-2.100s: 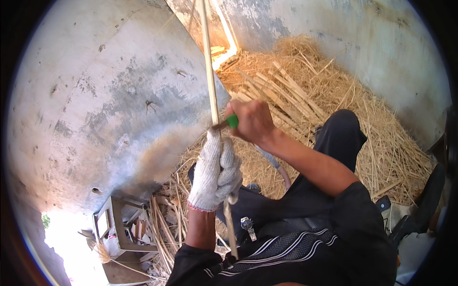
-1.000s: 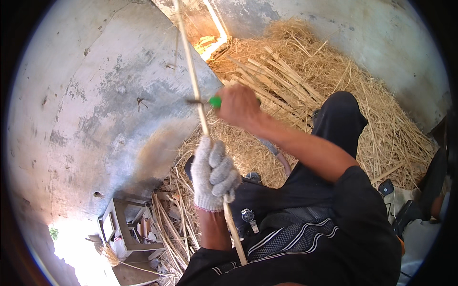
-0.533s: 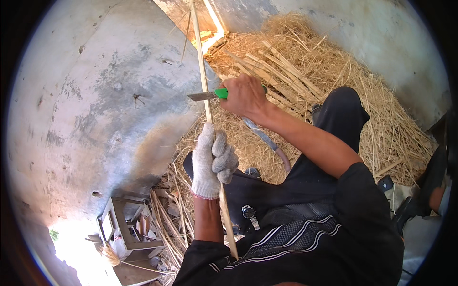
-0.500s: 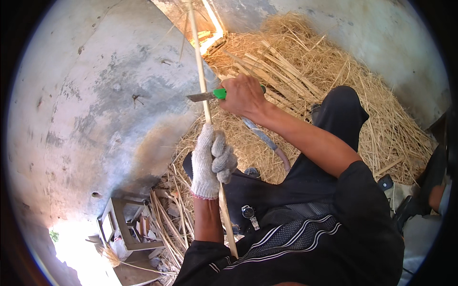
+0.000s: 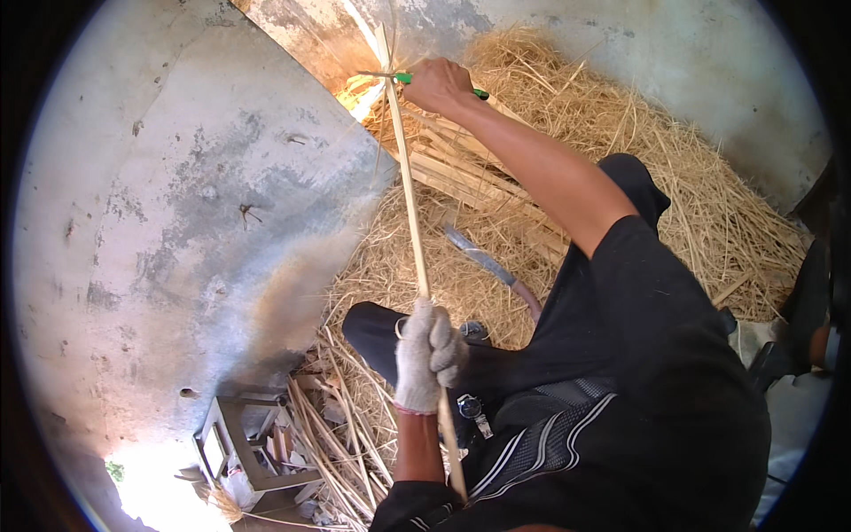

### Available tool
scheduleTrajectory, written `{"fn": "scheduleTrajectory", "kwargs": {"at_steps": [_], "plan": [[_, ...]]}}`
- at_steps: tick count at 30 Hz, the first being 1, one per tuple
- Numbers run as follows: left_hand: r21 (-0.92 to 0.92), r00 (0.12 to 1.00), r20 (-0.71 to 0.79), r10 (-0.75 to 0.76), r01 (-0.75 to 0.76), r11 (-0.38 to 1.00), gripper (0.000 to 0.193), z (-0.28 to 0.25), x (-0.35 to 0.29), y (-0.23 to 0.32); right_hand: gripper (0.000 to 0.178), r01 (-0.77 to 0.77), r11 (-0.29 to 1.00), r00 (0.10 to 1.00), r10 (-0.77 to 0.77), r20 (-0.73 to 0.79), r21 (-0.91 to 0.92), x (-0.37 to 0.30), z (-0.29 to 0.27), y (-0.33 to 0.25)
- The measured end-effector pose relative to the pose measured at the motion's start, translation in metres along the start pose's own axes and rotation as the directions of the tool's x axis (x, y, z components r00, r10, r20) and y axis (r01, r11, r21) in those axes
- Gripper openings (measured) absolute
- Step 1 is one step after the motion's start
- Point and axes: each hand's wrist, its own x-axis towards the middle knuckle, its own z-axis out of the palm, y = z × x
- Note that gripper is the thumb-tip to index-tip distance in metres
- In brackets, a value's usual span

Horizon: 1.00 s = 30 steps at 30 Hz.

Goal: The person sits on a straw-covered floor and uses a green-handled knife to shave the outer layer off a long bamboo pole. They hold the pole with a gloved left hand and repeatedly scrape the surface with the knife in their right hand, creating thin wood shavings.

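In a whitish knitted glove, my left hand (image 5: 428,355) is closed round a long, pale bamboo strip (image 5: 409,195). The strip runs away from my body, and its near end passes along the front of my black shirt. Far ahead, my bare right hand (image 5: 439,84) grips a knife with a green handle (image 5: 404,78). Its narrow blade (image 5: 377,74) lies across the strip close to the far tip, where thin slivers stick out. Whether the blade is cutting in there cannot be made out.
Shavings (image 5: 709,213) heap up ahead and right, with split strips (image 5: 470,173) among them. A long metal blade with a brown handle (image 5: 483,253) lies by my knee. A stained wall (image 5: 177,222) stands left, above a small frame stool (image 5: 235,434). Another person's foot (image 5: 780,359) shows at right.
My right hand and the knife have moved away from me along the strip, up to its far end. My left hand has come nearer and slightly right, still holding the strip.
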Motion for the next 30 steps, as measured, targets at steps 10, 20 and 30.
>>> {"fn": "scheduleTrajectory", "kwargs": {"at_steps": [10, 20, 30], "plan": [[0.363, 0.956, -0.107, 0.273, -0.218, 0.906, 0.044, 0.015, 0.017, 0.06, 0.047, -0.038, 0.622, 0.892, -0.331, 0.307, 0.782, -0.08, -0.013, -0.001], [0.715, 0.907, -0.065, 0.415, -0.248, 0.653, 0.029, 0.034, 0.038, 0.095, 0.035, 0.29, 0.605, 0.922, -0.385, -0.046, 0.741, -0.127, -0.023, -0.053], [0.448, 0.941, -0.062, 0.333, -0.272, 0.852, 0.037, 0.051, 0.022, 0.109, 0.026, 0.781, 0.597, 0.578, -0.578, -0.577, 0.184, -0.129, 0.001, -0.039]]}}
